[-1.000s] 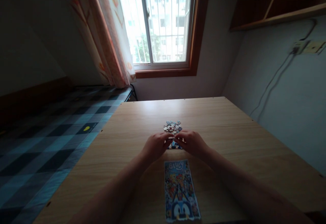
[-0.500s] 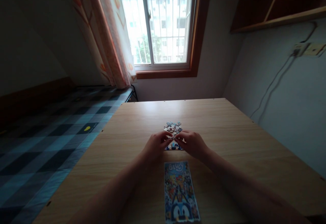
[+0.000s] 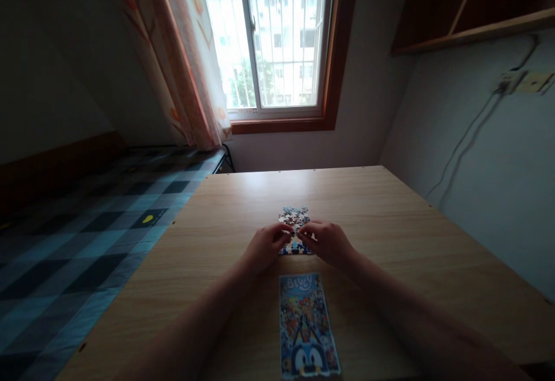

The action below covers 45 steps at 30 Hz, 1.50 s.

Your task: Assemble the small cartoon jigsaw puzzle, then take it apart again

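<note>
My left hand (image 3: 269,243) is pinched over the left side of a small patch of jigsaw puzzle pieces (image 3: 295,217). A tiny dark bit, apparently a puzzle piece, shows at its fingertips. Opposite it, my right hand (image 3: 326,241) is also closed, thumb and finger together just right of the left fingertips; what they hold is too small to make out. Behind the hands the pieces lie loose and jumbled. Nearer me, a blue-edged joined row (image 3: 295,249) is partly covered by the fingers. Between my forearms lies a picture sheet (image 3: 306,323) marked "BLUEY".
The pieces and sheet lie on a light wooden table (image 3: 243,196). A bed with a checked blue cover (image 3: 108,236) stands along its left side. Ahead are a window (image 3: 286,51) and a curtain (image 3: 186,69). On the right wall, a cable (image 3: 459,144) hangs from a socket.
The fingertips of my two hands, close together around a small piece before, have drawn slightly apart. The sheet and the loose pieces look the same.
</note>
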Motion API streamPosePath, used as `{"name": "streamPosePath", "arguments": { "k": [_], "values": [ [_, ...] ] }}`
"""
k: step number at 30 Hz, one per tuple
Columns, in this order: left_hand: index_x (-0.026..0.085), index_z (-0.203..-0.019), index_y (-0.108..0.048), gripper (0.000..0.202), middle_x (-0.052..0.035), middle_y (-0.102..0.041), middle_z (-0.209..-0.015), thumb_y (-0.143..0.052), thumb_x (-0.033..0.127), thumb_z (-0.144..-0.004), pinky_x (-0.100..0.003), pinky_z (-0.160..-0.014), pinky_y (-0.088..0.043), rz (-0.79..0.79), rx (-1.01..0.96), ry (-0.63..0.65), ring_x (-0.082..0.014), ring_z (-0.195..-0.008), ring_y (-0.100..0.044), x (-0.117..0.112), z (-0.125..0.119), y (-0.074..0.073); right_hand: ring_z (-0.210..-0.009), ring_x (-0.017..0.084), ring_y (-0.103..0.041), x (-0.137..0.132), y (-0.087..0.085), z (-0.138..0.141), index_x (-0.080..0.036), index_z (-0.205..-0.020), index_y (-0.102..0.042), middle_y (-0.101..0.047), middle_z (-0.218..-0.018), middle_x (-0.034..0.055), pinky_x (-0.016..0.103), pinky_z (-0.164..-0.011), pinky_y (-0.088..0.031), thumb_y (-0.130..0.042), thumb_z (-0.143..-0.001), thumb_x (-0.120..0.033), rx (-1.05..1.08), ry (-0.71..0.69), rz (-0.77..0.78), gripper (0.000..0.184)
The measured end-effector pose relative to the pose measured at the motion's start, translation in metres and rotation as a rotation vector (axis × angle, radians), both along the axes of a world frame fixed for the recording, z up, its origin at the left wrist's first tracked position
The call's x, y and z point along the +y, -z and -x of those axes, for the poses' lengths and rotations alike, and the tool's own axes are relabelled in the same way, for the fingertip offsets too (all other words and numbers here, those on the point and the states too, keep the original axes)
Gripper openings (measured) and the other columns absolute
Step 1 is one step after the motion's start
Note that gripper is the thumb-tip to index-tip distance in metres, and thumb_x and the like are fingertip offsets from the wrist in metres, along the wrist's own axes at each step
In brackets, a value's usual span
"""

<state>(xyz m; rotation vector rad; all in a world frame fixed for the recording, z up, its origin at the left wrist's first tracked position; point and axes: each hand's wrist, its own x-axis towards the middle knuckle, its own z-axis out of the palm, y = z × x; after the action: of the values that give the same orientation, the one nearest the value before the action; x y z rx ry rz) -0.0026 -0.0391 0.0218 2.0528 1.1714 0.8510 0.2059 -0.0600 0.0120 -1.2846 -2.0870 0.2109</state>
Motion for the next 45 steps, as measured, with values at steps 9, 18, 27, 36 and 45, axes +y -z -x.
{"name": "streamPosePath", "arguments": {
  "k": [9,18,27,36,45],
  "values": [
    [0.019,-0.102,-0.072,0.024,-0.0023,-0.076,-0.081,-0.058,0.022,-0.082,-0.024,-0.066,-0.049,0.036,-0.065,-0.041,-0.0154,-0.071,-0.068,0.007,0.003,0.006,-0.067,0.013,-0.061,0.008,0.006,-0.006,-0.024,-0.089,-0.075,-0.072,-0.078,-0.0001,0.023,-0.063,-0.036,-0.064,-0.09,-0.034,0.073,0.088,0.095,0.016],
    [0.016,-0.103,-0.07,0.026,-0.0052,-0.077,-0.083,-0.062,0.025,-0.08,-0.025,-0.06,-0.052,0.163,-0.11,-0.189,-0.0187,-0.071,-0.071,0.026,0.004,0.01,-0.07,0.015,-0.067,0.025,0.016,-0.007,-0.023,-0.09,-0.077,-0.075,-0.08,0.0021,0.023,-0.061,-0.04,-0.061,-0.09,-0.038,0.213,0.132,0.193,0.022],
    [0.014,-0.121,-0.063,0.04,-0.0118,-0.074,-0.11,-0.058,0.026,-0.083,-0.029,-0.066,-0.057,0.164,-0.315,-0.158,-0.0169,-0.073,-0.071,0.036,0.008,0.025,-0.071,0.015,-0.066,0.029,0.025,-0.005,-0.024,-0.097,-0.076,-0.075,-0.086,0.0016,0.024,-0.065,-0.044,-0.063,-0.089,-0.034,0.284,0.107,0.161,0.018],
    [0.019,-0.101,-0.072,0.025,-0.0054,-0.072,-0.096,-0.054,0.016,-0.084,-0.028,-0.074,-0.054,-0.226,-0.046,-0.158,-0.0155,-0.076,-0.066,0.029,0.009,0.021,-0.071,0.016,-0.066,0.03,0.024,-0.011,-0.023,-0.099,-0.076,-0.076,-0.09,0.0024,0.025,-0.068,-0.047,-0.062,-0.089,-0.033,0.319,0.131,0.158,0.02],
    [0.02,-0.096,-0.074,0.016,-0.0051,-0.07,-0.095,-0.061,0.016,-0.087,-0.028,-0.076,-0.051,-0.28,0.172,-0.117,-0.0148,-0.074,-0.064,0.015,0.006,0.009,-0.074,0.017,-0.069,0.029,0.023,-0.012,-0.022,-0.1,-0.077,-0.077,-0.092,0.0039,0.026,-0.071,-0.05,-0.061,-0.09,-0.033,0.338,0.068,0.137,0.022]
  ]
}}
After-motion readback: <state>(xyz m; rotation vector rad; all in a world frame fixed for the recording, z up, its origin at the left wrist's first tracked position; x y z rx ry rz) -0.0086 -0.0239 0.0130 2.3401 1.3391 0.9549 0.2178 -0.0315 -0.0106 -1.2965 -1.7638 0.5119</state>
